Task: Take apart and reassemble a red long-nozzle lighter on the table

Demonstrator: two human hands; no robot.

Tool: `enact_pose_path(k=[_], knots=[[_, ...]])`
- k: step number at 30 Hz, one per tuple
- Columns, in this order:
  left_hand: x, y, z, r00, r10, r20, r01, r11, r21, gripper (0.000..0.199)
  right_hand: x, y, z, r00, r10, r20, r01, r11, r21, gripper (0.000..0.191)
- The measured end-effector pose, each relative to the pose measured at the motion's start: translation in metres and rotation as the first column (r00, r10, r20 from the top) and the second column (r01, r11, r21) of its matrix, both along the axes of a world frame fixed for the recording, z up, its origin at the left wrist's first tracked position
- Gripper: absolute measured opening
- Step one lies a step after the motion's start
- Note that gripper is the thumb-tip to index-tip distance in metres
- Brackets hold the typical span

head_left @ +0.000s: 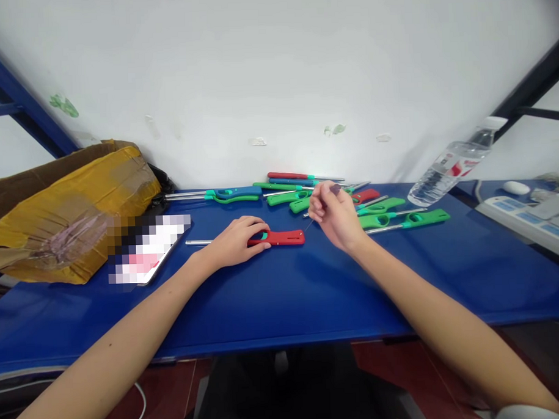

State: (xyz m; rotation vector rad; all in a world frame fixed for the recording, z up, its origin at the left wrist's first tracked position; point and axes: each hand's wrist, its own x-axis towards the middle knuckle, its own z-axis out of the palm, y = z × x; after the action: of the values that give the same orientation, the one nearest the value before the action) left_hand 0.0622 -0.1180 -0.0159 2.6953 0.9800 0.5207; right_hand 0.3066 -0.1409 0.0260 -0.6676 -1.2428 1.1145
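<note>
A red long-nosed lighter (285, 237) lies on the blue table, its metal tube pointing left. My left hand (238, 240) is closed over its trigger part and holds it against the table. In my right hand (333, 215) is a thin screwdriver (336, 188) with a dark handle, held in curled fingers. Its slim shaft points down and left, with the tip close to the right end of the red lighter; whether it touches cannot be made out. Behind my right hand lies a loose pile of green, red and blue lighters, among them a green lighter (427, 218).
A blue-and-green lighter (237, 193) lies at the back left. Beside it are a phone (164, 250) and a taped cardboard box (78, 222). A tilted-looking water bottle (452, 167), a white mouse (516, 188) and a white power strip (532, 219) stand at the right. A wall (275, 81) closes off the back.
</note>
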Motion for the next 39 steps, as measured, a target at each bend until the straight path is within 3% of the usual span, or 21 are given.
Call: enact_pose_path(k=[19,39], knots=[[0.0018,-0.0007,0.0009,1.0,0.006,-0.027,-0.006,1.0,0.014,0.036,-0.0051,0.0017,-0.0063,0.999,0.036,-0.008,-0.036,0.999,-0.004,0.037],[0.0016,-0.0004,0.0008,0.999,0.001,-0.038,0.0,1.0,0.026,0.035,-0.0008,0.008,-0.0095,0.99,0.078,-0.119,-0.078,0.997,-0.002,0.032]])
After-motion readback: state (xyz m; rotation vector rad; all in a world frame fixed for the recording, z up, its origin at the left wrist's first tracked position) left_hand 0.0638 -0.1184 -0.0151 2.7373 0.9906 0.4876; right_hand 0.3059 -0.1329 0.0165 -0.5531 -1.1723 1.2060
